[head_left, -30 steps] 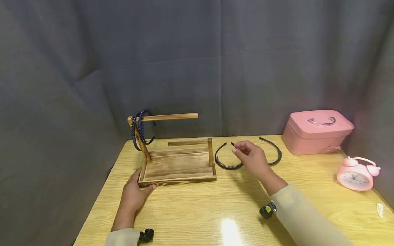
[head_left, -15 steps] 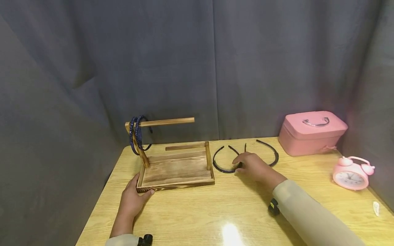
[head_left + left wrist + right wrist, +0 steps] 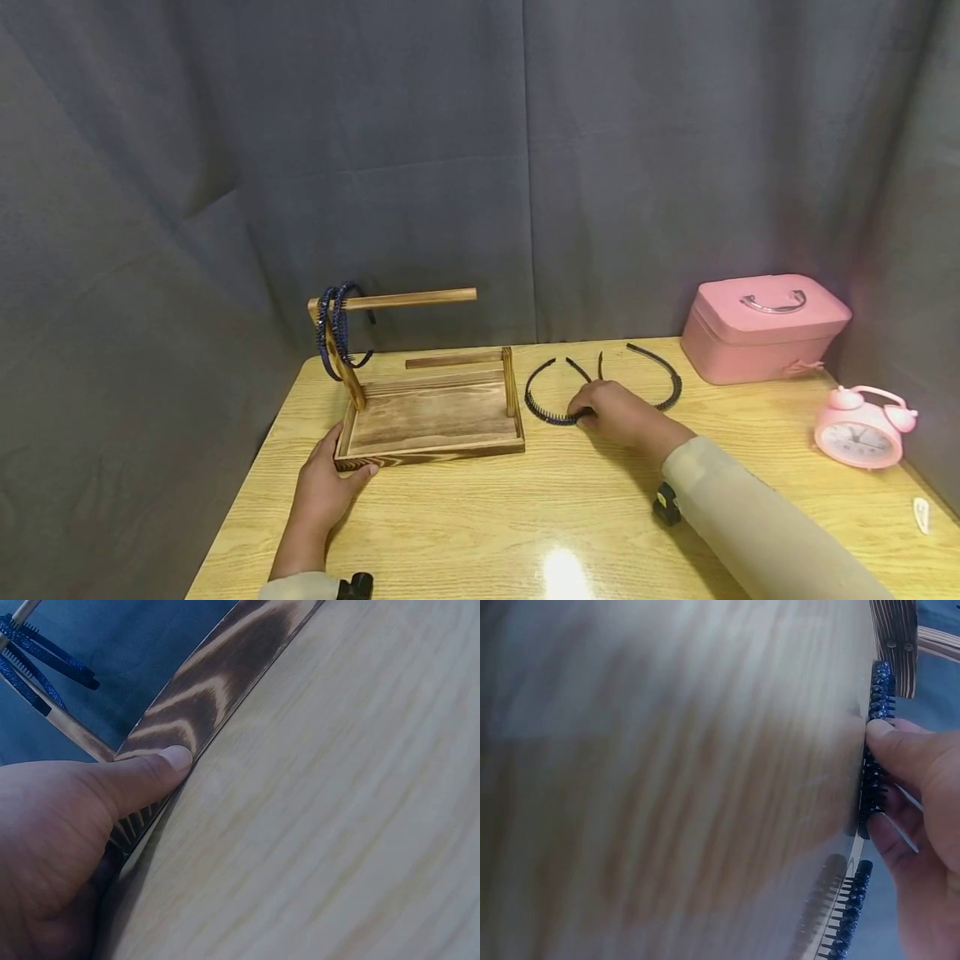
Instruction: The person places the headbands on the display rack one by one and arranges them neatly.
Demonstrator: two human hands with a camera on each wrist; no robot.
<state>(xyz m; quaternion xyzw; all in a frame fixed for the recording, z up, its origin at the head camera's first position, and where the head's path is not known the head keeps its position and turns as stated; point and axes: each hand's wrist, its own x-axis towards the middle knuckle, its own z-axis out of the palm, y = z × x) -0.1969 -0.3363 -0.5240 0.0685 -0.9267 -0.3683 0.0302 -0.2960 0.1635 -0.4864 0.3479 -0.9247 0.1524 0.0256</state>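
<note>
- Your left hand [image 3: 318, 490] grips the wooden rack [image 3: 438, 454] at its corner; steady it lightly;
- Your right hand [image 3: 613, 410] pinches the toothed headband [image 3: 551, 418] on the worktop [image 3: 480, 525], beside the rack; lift level, clear of the neighbouring headband [image 3: 678, 386].

glossy wood table [image 3: 450, 525], grained wooden stand [image 3: 435, 456]

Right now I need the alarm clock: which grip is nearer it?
The right grip, on a headband left of the alarm clock; the left grip is farther, on the wooden stand.
</note>
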